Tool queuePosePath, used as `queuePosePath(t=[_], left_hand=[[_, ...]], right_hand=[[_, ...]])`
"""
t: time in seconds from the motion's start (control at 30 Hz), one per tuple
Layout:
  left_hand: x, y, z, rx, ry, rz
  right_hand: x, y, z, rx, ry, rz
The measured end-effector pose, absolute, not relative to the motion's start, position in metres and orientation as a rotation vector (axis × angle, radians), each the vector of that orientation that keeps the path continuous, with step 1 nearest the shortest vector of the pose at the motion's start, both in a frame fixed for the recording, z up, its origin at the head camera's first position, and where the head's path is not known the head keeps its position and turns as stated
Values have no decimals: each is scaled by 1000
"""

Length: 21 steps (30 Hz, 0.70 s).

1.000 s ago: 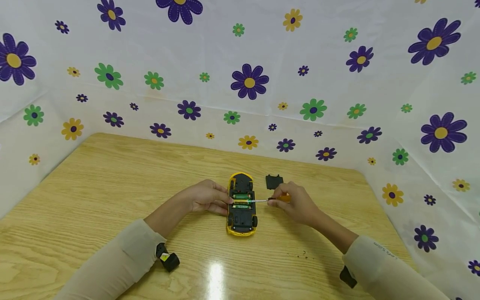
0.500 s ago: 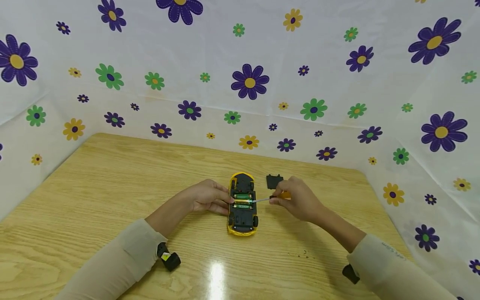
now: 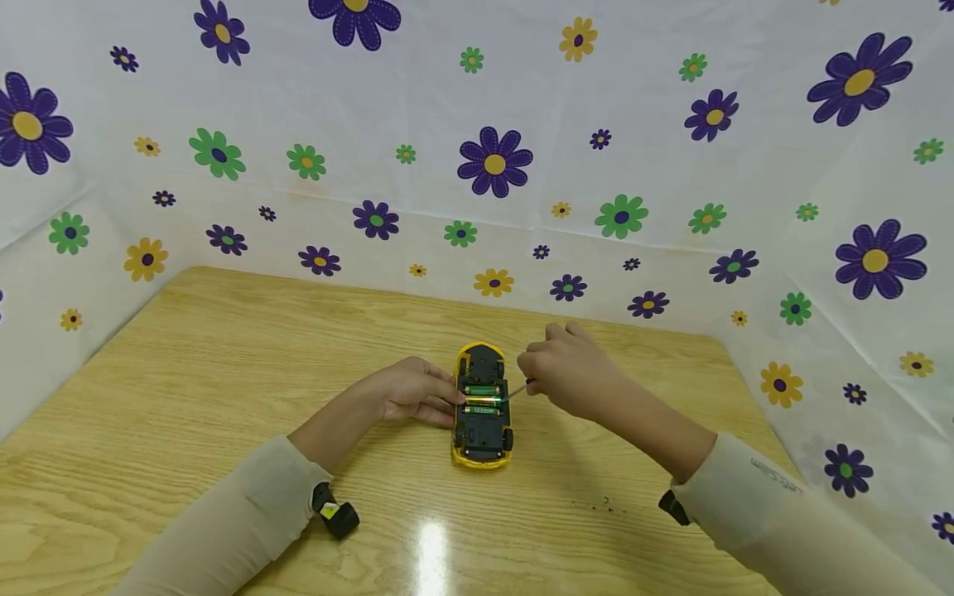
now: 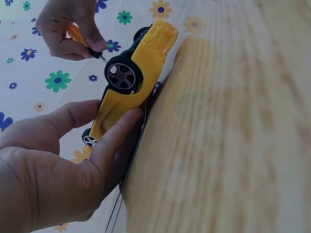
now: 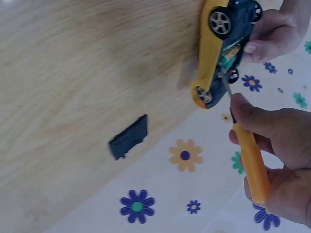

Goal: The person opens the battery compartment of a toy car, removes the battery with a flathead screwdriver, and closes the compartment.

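Observation:
A yellow toy car (image 3: 483,443) lies upside down on the table, its black underside up. Several green-and-gold batteries (image 3: 483,410) sit in its uncovered compartment. My left hand (image 3: 413,393) holds the car by its left side, thumb at the compartment's edge and fingers along the body (image 4: 114,114). In my right hand (image 3: 570,372) is a screwdriver (image 5: 252,162) with an orange handle, gripped from above. Its metal shaft slants down to the right end of the middle battery; the exact tip contact is too small to tell. The head view hides the handle behind the hand.
A black battery cover (image 5: 130,137) lies on the wooden table (image 3: 298,331) to the car's right, hidden by the right hand in the head view. Tiny dark bits, perhaps screws (image 3: 605,501), lie nearer the front right. A flowered cloth (image 3: 417,83) stands behind.
My right hand has risen and turned over, so the screwdriver stands steeper, its tip still at the battery's right end. The hand now covers the battery cover. Left hand and car stay put.

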State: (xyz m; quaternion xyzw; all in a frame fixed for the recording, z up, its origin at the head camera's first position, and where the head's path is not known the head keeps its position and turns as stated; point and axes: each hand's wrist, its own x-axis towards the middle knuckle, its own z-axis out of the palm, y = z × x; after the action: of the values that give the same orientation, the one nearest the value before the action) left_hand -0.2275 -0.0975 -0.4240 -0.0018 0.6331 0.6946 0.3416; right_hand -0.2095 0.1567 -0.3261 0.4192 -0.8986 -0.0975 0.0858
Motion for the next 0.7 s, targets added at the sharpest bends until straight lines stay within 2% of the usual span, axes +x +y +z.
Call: queuePosePath(t=[0.3, 0.7], left_hand=[[-227, -97, -424, -17, 1642, 1815], [-227, -97, -425, -5, 1634, 1816]], right_hand=[[-202, 128, -315, 1228, -2601, -709], [-207, 124, -317, 1285, -2538, -773]])
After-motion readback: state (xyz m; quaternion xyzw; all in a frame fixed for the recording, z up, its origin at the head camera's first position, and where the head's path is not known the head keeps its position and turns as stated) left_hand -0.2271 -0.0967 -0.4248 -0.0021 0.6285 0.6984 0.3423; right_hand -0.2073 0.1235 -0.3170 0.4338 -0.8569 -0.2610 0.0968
